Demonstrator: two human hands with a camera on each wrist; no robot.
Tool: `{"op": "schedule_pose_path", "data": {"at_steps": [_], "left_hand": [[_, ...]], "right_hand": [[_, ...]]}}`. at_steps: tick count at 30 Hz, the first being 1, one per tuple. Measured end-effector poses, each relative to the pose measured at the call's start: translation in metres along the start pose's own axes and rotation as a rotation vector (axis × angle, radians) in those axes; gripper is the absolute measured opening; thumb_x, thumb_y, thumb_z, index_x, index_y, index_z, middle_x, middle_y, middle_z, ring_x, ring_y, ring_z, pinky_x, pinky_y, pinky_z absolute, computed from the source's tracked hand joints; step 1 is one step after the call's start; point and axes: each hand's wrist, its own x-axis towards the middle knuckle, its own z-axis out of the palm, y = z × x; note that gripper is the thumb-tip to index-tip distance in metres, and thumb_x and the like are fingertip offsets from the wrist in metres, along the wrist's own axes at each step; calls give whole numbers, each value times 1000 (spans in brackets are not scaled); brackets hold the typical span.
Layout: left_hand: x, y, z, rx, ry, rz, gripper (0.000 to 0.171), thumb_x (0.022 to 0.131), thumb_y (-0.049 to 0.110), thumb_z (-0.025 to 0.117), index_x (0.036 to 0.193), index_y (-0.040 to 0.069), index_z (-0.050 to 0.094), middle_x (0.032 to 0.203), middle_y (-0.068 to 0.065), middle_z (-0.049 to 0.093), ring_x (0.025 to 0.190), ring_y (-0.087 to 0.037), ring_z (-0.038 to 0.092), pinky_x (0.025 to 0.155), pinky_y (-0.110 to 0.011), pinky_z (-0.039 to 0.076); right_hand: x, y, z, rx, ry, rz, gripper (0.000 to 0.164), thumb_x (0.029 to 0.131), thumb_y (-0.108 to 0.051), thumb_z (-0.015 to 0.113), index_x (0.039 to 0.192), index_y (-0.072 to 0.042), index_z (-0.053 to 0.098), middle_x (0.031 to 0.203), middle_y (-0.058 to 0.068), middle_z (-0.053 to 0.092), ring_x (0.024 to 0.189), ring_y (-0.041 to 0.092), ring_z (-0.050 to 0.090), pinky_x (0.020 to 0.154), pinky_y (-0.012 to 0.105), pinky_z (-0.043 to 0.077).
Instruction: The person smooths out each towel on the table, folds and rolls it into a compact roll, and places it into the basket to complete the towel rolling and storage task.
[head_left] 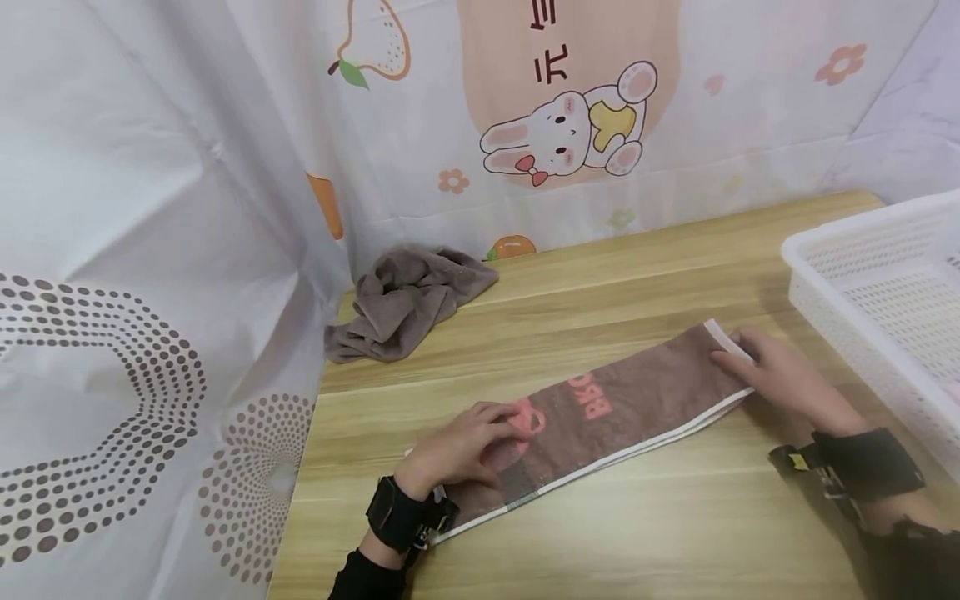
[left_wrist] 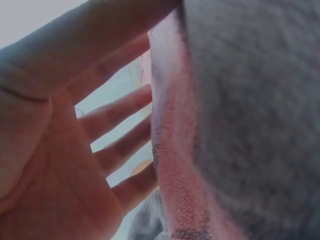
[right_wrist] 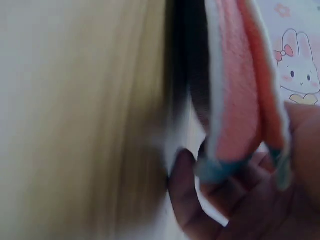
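A long folded brown towel (head_left: 637,383) with pink lettering and white edging lies slantwise across the table. My left hand (head_left: 468,446) rests over its left part, beside a pink printed shape. In the left wrist view, that hand's fingers (left_wrist: 120,112) stretch out spread, tips against the cloth's pink and grey edge (left_wrist: 180,190). My right hand (head_left: 783,375) pinches the right end at the white border, thumb on top. In the right wrist view, the towel's pink layers (right_wrist: 240,100) hang with pale edges and teal corners, and the right hand (right_wrist: 240,205) curls round their ends.
A crumpled grey-brown cloth (head_left: 408,300) lies at the table's back left. To the right stands a white plastic basket (head_left: 832,292) with slotted walls. Behind the wooden table (head_left: 600,283) hangs a printed curtain (head_left: 405,167), and a white sheet (head_left: 187,250) hangs at left.
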Motion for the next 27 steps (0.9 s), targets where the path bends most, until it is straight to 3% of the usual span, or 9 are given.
{"op": "schedule_pose_path", "data": {"at_steps": [4, 8, 13, 18, 22, 27], "left_hand": [[2, 5, 3, 12, -6, -53, 67, 71, 28, 91, 132, 23, 64, 153, -3, 42, 139, -23, 39, 111, -39, 39], [5, 9, 6, 40, 21, -51, 65, 70, 31, 91, 129, 23, 65, 148, -2, 46, 132, -21, 43, 107, -38, 42], [10, 17, 12, 67, 52, -12, 57, 75, 39, 87, 126, 27, 67, 141, 2, 50, 117, -16, 47, 97, -30, 46], [19, 33, 20, 196, 88, 57, 42, 82, 48, 79, 120, 32, 71, 129, 3, 55, 100, -13, 48, 84, -26, 44], [29, 50, 26, 308, 90, 120, 38, 83, 54, 75, 116, 35, 73, 134, 1, 53, 118, -17, 48, 98, -34, 41], [46, 70, 31, 417, 80, 238, 34, 85, 58, 70, 110, 36, 75, 151, -4, 46, 144, -21, 35, 113, -37, 32]], "right_hand": [[12, 8, 1, -78, -100, -11, 19, 94, -19, 68, 85, -8, 56, 69, -1, 48, 62, 12, 44, 55, 28, 35], [27, 13, 0, -96, -169, -10, 19, 94, -18, 69, 87, -5, 57, 69, 0, 51, 63, 16, 47, 56, 31, 38], [53, 15, -3, -69, -246, 36, 20, 95, -19, 67, 90, -1, 59, 71, 2, 56, 64, 17, 50, 57, 32, 41], [85, 17, -4, -79, -285, 66, 25, 93, -22, 69, 87, 0, 58, 71, 6, 54, 65, 21, 51, 58, 33, 40], [108, 13, 1, -110, -308, 92, 31, 94, -27, 68, 92, 3, 59, 76, 10, 56, 70, 25, 53, 62, 35, 41], [131, 0, 12, -130, -306, 103, 35, 93, -27, 69, 92, 6, 59, 77, 14, 58, 68, 27, 53, 61, 36, 41]]}}
